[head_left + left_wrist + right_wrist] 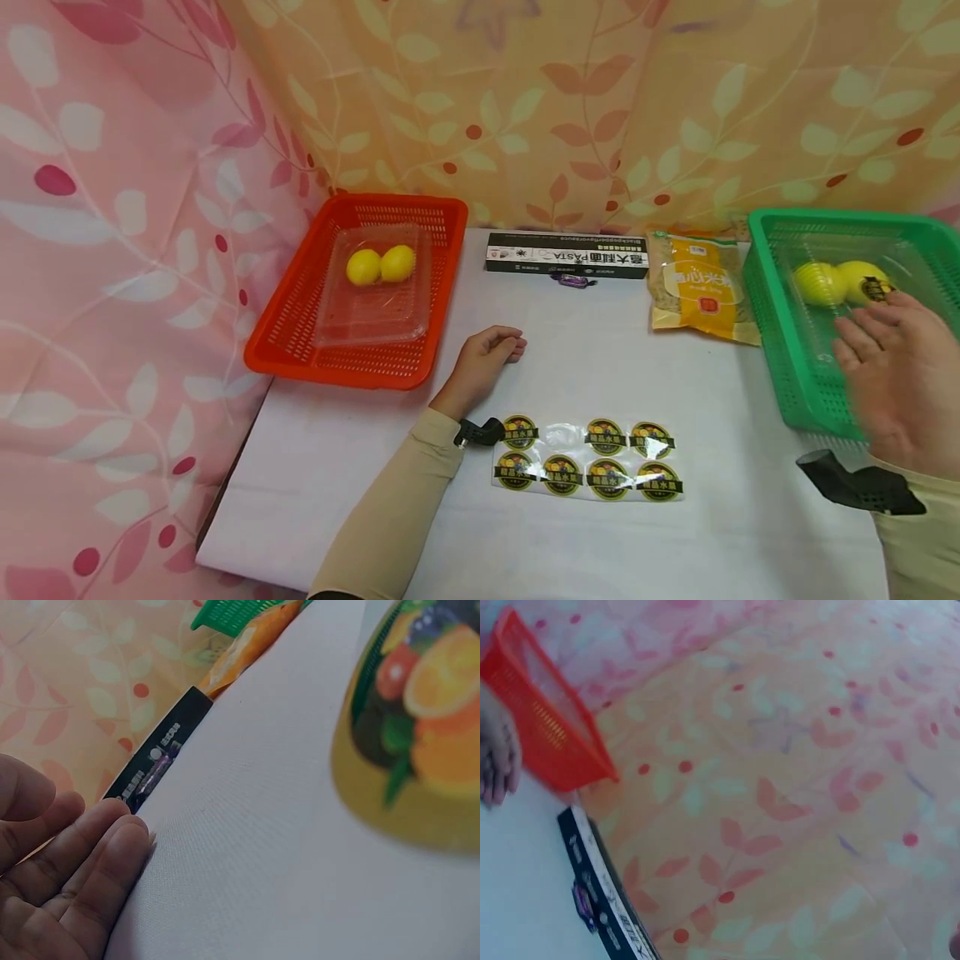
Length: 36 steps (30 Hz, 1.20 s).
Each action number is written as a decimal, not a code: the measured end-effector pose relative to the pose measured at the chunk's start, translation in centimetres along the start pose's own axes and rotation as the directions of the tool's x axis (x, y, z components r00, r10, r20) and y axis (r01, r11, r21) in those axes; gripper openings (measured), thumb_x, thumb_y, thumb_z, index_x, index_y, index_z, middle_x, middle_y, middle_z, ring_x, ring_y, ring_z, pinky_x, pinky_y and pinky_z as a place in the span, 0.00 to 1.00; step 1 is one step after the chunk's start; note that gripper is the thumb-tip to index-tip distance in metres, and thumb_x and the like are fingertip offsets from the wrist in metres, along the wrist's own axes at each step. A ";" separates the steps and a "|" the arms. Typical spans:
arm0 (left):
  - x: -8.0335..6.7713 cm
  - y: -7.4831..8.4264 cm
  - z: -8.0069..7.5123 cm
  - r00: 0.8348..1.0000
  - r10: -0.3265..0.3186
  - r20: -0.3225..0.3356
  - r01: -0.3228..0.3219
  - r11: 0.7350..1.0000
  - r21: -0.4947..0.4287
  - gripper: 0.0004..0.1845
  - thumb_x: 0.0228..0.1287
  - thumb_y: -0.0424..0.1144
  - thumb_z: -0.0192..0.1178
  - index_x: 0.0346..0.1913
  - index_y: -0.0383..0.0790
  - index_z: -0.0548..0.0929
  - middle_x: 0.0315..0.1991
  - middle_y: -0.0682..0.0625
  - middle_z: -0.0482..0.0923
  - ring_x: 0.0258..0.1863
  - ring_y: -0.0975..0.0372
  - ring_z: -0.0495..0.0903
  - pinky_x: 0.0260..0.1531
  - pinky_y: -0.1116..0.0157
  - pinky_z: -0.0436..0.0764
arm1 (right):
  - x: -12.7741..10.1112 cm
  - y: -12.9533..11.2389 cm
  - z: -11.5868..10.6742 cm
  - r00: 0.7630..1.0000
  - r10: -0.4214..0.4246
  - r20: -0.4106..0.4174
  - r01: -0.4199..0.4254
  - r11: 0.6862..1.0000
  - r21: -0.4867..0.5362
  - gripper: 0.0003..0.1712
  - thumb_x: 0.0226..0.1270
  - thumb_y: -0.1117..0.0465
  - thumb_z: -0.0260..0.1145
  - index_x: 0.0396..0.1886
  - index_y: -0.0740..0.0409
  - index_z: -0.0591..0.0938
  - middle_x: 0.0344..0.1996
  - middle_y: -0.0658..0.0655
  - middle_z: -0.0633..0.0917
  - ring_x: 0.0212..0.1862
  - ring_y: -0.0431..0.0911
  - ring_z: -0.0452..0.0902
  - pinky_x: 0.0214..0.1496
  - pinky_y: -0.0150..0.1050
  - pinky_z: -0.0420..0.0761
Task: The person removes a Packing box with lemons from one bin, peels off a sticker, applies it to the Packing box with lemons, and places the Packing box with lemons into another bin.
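Observation:
My left hand point(491, 350) rests on the white table point(600, 350) with its fingers loosely curled, holding nothing; its fingers point(82, 870) fill the lower left of the left wrist view. My right hand point(888, 367), blurred, hovers over the near edge of the green basket point(780, 333) with relaxed fingers and nothing in it. That basket holds a clear tray with two lemons point(821, 283), one of them bearing a dark sticker point(873, 289). A sheet of round fruit stickers point(588, 460) lies near the front of the table, between my two hands.
An orange basket point(300, 325) at the left holds a clear tray with two lemons point(381, 265). A black pasta box point(566, 254), a small purple thing point(573, 281) and a yellow food packet point(701, 287) lie at the back. Leaf-patterned curtains surround the table.

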<state>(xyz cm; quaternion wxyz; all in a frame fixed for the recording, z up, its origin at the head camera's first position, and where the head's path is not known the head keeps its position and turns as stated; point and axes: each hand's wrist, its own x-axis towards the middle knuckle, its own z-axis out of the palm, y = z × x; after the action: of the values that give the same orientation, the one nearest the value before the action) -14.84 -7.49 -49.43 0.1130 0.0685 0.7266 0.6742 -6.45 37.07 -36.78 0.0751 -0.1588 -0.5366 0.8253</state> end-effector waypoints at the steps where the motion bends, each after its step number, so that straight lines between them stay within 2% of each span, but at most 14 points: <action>1: 0.0 0.0 0.0 1.000 0.003 0.002 -0.003 1.000 0.000 0.14 0.81 0.34 0.55 0.60 0.28 0.82 0.52 0.38 0.86 0.51 0.52 0.88 0.56 0.63 0.85 | -1.2 -0.3 2.1 1.000 -0.025 0.003 0.025 1.000 -0.007 0.43 0.86 0.61 0.48 0.83 0.33 0.34 0.82 0.44 0.28 0.84 0.40 0.28 0.81 0.30 0.30; 5: 0.0 0.1 0.1 1.000 0.001 0.000 -0.001 1.000 0.004 0.14 0.81 0.33 0.54 0.60 0.28 0.82 0.52 0.38 0.86 0.52 0.52 0.87 0.55 0.63 0.85 | -3.9 -0.1 7.6 0.995 -0.098 0.008 0.098 0.989 -0.110 0.30 0.83 0.66 0.54 0.75 0.40 0.55 0.69 0.43 0.57 0.75 0.42 0.52 0.81 0.32 0.48; 9: 0.1 0.1 0.2 1.000 0.003 -0.001 -0.003 1.000 0.015 0.14 0.81 0.34 0.55 0.60 0.29 0.83 0.53 0.38 0.86 0.52 0.53 0.87 0.56 0.63 0.85 | -3.8 1.4 8.7 0.990 -0.086 0.116 0.103 0.984 -0.148 0.23 0.82 0.66 0.58 0.69 0.45 0.65 0.60 0.47 0.67 0.64 0.39 0.64 0.66 0.29 0.72; 11: 0.1 0.1 0.3 1.000 0.001 0.001 -0.001 1.000 0.021 0.14 0.81 0.34 0.55 0.59 0.29 0.83 0.53 0.39 0.86 0.53 0.55 0.87 0.56 0.64 0.84 | -3.3 2.4 8.7 0.982 -0.065 0.176 0.097 0.979 -0.178 0.19 0.82 0.66 0.59 0.66 0.47 0.70 0.59 0.49 0.71 0.59 0.39 0.69 0.54 0.26 0.78; 13: 0.2 0.2 0.4 1.000 -0.006 0.005 0.006 0.999 0.032 0.14 0.81 0.34 0.56 0.59 0.30 0.83 0.54 0.40 0.86 0.53 0.56 0.86 0.57 0.64 0.84 | -3.1 3.4 9.0 0.973 -0.039 0.229 0.103 0.955 -0.277 0.15 0.82 0.64 0.59 0.63 0.48 0.73 0.58 0.48 0.74 0.58 0.39 0.72 0.53 0.25 0.78; 15: 0.2 0.3 0.5 1.000 -0.012 0.007 0.011 0.999 0.053 0.14 0.81 0.34 0.56 0.59 0.31 0.84 0.54 0.41 0.86 0.52 0.57 0.86 0.57 0.64 0.84 | -2.9 4.4 9.4 0.963 0.005 0.268 0.110 0.904 -0.413 0.14 0.83 0.61 0.59 0.63 0.53 0.75 0.56 0.44 0.77 0.56 0.37 0.74 0.53 0.25 0.78; 18: 0.3 0.4 0.5 1.000 -0.011 0.012 0.010 0.996 0.087 0.14 0.80 0.35 0.57 0.59 0.32 0.84 0.54 0.43 0.87 0.52 0.58 0.85 0.57 0.64 0.84 | -2.5 5.9 10.1 0.950 0.090 0.300 0.116 0.789 -0.603 0.21 0.84 0.55 0.58 0.67 0.63 0.74 0.52 0.40 0.79 0.54 0.33 0.76 0.53 0.24 0.78; 21: 0.3 0.5 0.4 1.000 -0.008 0.023 0.005 0.991 0.133 0.14 0.80 0.36 0.57 0.59 0.35 0.85 0.54 0.45 0.87 0.53 0.58 0.84 0.57 0.62 0.84 | -1.9 7.5 10.7 0.933 0.180 0.311 0.096 0.708 -0.699 0.30 0.85 0.51 0.56 0.72 0.71 0.70 0.58 0.52 0.82 0.54 0.31 0.77 0.55 0.27 0.80; 22: 0.3 0.4 0.3 1.000 -0.007 0.026 0.004 0.990 0.144 0.14 0.80 0.37 0.58 0.58 0.35 0.86 0.54 0.46 0.87 0.54 0.59 0.84 0.57 0.62 0.84 | -1.8 7.9 10.8 0.927 0.200 0.316 0.091 0.699 -0.709 0.31 0.85 0.51 0.57 0.72 0.71 0.70 0.61 0.57 0.81 0.54 0.31 0.78 0.55 0.27 0.80; 25: 0.1 0.8 0.3 1.000 -0.011 0.029 0.005 0.980 0.199 0.14 0.80 0.40 0.58 0.58 0.37 0.86 0.54 0.48 0.87 0.54 0.59 0.83 0.58 0.60 0.83 | -1.3 9.2 11.0 0.912 0.246 0.329 0.068 0.699 -0.712 0.31 0.84 0.51 0.58 0.72 0.70 0.70 0.68 0.70 0.76 0.54 0.31 0.79 0.56 0.30 0.81; 27: -0.4 1.4 0.5 1.000 0.002 0.018 -0.006 0.970 0.244 0.15 0.79 0.41 0.58 0.59 0.37 0.86 0.53 0.48 0.87 0.53 0.59 0.83 0.58 0.58 0.82 | -1.1 9.9 10.9 0.903 0.267 0.335 0.052 0.707 -0.705 0.31 0.84 0.52 0.58 0.72 0.71 0.70 0.68 0.70 0.76 0.55 0.32 0.79 0.56 0.30 0.81; 31: -2.1 3.7 1.1 0.993 0.118 0.023 -0.118 0.925 0.362 0.16 0.79 0.39 0.58 0.59 0.36 0.86 0.54 0.46 0.87 0.52 0.59 0.84 0.56 0.57 0.84 | -0.8 10.7 10.8 0.888 0.301 0.346 0.024 0.723 -0.690 0.31 0.83 0.53 0.59 0.73 0.71 0.70 0.67 0.69 0.78 0.55 0.35 0.81 0.56 0.32 0.82; 33: -3.0 5.2 1.2 0.976 0.216 0.037 -0.212 0.894 0.395 0.15 0.78 0.38 0.58 0.59 0.35 0.86 0.55 0.45 0.87 0.52 0.58 0.85 0.56 0.56 0.84 | -0.7 11.0 10.7 0.884 0.306 0.353 0.027 0.721 -0.692 0.31 0.83 0.54 0.59 0.73 0.72 0.70 0.67 0.70 0.78 0.54 0.36 0.82 0.55 0.34 0.83; 36: -4.2 7.5 1.1 0.931 0.363 0.021 -0.338 0.843 0.418 0.13 0.77 0.35 0.59 0.57 0.36 0.87 0.53 0.45 0.87 0.51 0.57 0.86 0.55 0.57 0.85 | -0.7 11.3 10.4 0.880 0.320 0.352 0.010 0.727 -0.687 0.32 0.84 0.53 0.58 0.73 0.72 0.69 0.67 0.71 0.78 0.52 0.37 0.83 0.54 0.35 0.84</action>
<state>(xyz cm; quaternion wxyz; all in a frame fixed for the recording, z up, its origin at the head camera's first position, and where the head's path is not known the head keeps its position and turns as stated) -10.95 -6.89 -41.75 -0.0510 0.2025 0.8311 0.5154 -8.87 23.23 -42.99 -0.1837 -0.0263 -0.7833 0.5933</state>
